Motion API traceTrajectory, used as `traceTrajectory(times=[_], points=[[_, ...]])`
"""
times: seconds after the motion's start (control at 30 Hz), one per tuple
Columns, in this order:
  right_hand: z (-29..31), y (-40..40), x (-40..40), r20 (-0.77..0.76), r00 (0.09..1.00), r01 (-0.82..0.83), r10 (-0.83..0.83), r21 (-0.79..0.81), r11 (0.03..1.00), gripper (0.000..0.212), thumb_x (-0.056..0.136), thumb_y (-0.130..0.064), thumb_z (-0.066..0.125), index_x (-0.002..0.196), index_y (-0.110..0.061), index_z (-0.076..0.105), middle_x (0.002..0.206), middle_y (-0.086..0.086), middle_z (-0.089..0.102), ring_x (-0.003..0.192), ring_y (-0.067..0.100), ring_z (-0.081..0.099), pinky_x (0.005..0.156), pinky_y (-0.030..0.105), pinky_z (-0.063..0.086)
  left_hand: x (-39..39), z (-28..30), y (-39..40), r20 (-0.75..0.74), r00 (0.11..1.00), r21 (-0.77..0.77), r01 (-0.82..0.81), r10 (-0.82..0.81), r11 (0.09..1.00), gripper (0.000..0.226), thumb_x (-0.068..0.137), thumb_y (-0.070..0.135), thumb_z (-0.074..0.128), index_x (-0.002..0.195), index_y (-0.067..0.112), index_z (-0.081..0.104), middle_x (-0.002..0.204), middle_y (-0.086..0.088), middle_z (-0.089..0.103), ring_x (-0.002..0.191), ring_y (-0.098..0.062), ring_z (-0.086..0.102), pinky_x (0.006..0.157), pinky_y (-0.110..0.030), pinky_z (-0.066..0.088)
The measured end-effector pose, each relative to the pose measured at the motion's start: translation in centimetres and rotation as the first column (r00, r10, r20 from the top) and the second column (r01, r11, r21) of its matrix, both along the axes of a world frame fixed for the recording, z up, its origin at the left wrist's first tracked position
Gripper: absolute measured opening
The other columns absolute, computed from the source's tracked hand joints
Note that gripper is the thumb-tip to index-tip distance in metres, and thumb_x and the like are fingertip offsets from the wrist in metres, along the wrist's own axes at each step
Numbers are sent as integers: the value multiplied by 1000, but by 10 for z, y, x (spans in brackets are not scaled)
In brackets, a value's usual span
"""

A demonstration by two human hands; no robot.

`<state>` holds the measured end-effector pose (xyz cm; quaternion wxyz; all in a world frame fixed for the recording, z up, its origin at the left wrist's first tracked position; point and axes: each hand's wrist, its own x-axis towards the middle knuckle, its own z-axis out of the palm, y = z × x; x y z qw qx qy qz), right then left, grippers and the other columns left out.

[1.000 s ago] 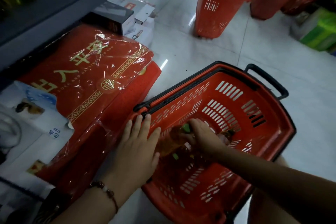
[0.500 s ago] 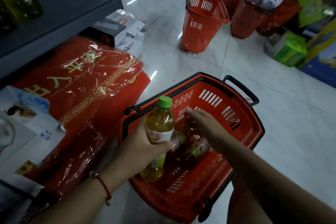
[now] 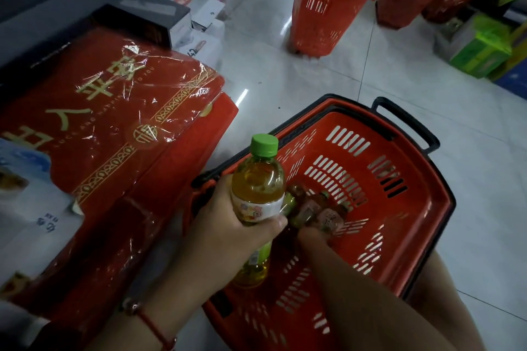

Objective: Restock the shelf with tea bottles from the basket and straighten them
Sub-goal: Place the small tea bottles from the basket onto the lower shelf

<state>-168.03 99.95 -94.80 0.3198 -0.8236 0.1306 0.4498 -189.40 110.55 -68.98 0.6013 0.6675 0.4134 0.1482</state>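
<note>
One tea bottle (image 3: 258, 188) with a green cap (image 3: 264, 145) and amber liquid stands upright in the left hand (image 3: 228, 234), whose fingers wrap its white label; the label's print is too small to read. The right hand (image 3: 313, 236) reaches into the red basket (image 3: 422, 208) among more bottles (image 3: 313, 209); its grip is hidden. Beside the basket lies a red gift box (image 3: 114, 128) with gold Chinese characters and partly legible English reading "LUCK AND HAPPINESS TO YOU".
</note>
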Motion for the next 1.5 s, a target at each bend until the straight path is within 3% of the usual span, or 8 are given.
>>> traceTrajectory(times=[0.13, 0.3, 0.43, 0.6, 0.77, 1.1, 1.37, 1.5], points=[[38, 13, -17, -164, 972, 187, -166, 126, 974, 29, 99, -24, 53, 118, -3, 60, 104, 13, 67, 83, 26, 64, 67, 37, 54, -1, -4, 8, -23, 999, -2, -39, 38, 999, 54, 65, 39, 81, 111, 46, 52, 98, 26, 65, 87, 9, 63, 78, -25, 52], [115, 18, -31, -395, 829, 490, -396, 172, 854, 30, 96, -29, 53, 98, 1, 54, 87, 19, 57, 100, 36, 55, 103, 56, 41, -3, 7, 10, -6, 997, 1, -81, 81, 997, 48, 65, 38, 80, 105, 45, 55, 94, 23, 67, 83, 6, 65, 73, -24, 52], [179, -1, -50, -568, 741, 585, -358, 284, 760, 31, 85, -19, 67, 102, 5, 59, 98, 25, 62, 104, 38, 59, 104, 52, 45, -7, 25, 7, 34, 996, -14, -82, 83, 997, 48, 68, 32, 81, 107, 42, 55, 94, 19, 68, 83, 4, 66, 73, -25, 52], [245, -30, -80, -546, 837, 356, -25, 509, 784, 26, 81, -16, 61, 98, 1, 70, 93, 21, 69, 86, 31, 61, 83, 41, 47, -30, 50, 1, 86, 993, -18, -78, 79, 997, 46, 70, 28, 81, 108, 37, 56, 96, 11, 69, 85, -2, 67, 72, -24, 51], [306, -47, -114, -180, 951, -57, 251, 696, 715, 58, 66, -2, 71, 121, -7, 57, 105, 18, 70, 85, 29, 69, 68, 37, 58, -68, 74, -7, 158, 982, -38, -101, 106, 994, 60, 60, 31, 85, 112, 36, 56, 101, 6, 70, 92, -10, 69, 79, -31, 54], [367, -55, -203, 433, 782, -617, 449, 640, 458, 76, 59, -10, 80, 125, -37, 54, 107, -5, 74, 96, 14, 72, 76, 30, 59, -145, 140, -29, 352, 905, -56, -233, 238, 971, 31, 75, 21, 77, 101, 29, 62, 91, 12, 74, 84, -7, 71, 63, -16, 53], [392, -43, -274, 191, 781, -437, 595, 847, 302, 74, 49, -14, 81, 121, -11, 65, 109, 25, 71, 98, 42, 69, 83, 48, 55, -232, 174, -57, 435, 794, -121, -415, 424, 902, 35, 74, 36, 75, 107, 27, 66, 97, 2, 75, 85, -15, 73, 74, -31, 58], [400, -36, -316, 36, 706, -339, 707, 894, 293, 79, 44, -17, 82, 120, -3, 66, 104, 25, 71, 84, 37, 69, 66, 39, 57, -279, 180, -77, 414, 696, -219, -549, 586, 807, 34, 75, 40, 75, 106, 28, 67, 92, 0, 76, 85, -21, 73, 83, -42, 57]])
